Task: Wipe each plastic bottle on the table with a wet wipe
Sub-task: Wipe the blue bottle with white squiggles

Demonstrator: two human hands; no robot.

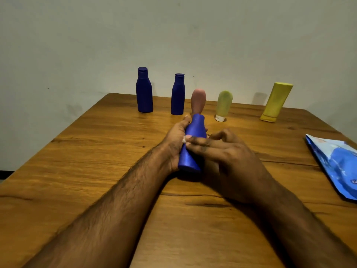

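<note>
Left grip [176, 140] holds blue bottle [193, 144] — cap away

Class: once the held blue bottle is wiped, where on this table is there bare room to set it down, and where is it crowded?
Bare wood lies left of the left hand, in front of the two dark blue bottles. The back row to the yellow tube is crowded; the wipes packet fills the right edge.
</note>
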